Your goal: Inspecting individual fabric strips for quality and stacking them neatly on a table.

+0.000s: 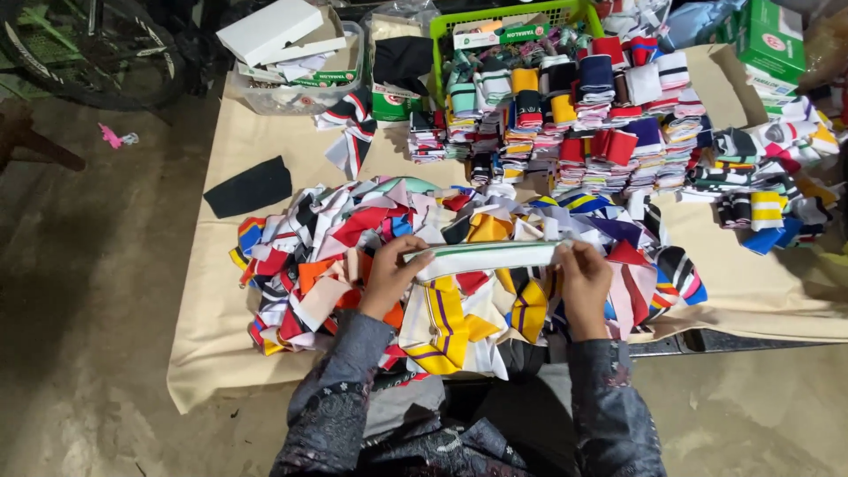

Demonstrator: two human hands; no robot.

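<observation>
My left hand (389,274) and my right hand (583,281) hold the two ends of a long white knitted band with a green stripe (486,258), stretched flat and level between them. Under my hands lies a loose heap of coloured knitted collar strips (353,238) in red, yellow, white, orange and blue. Both forearms wear dark patterned sleeves. Beyond the heap stand stacks of folded striped bands (583,124).
A beige sheet (265,150) covers the floor under everything. A black fabric piece (250,187) lies at its left. A green plastic basket (495,18), a clear tub with white boxes (296,62) and green cartons (770,40) sit at the back. A bicycle wheel (88,53) stands far left.
</observation>
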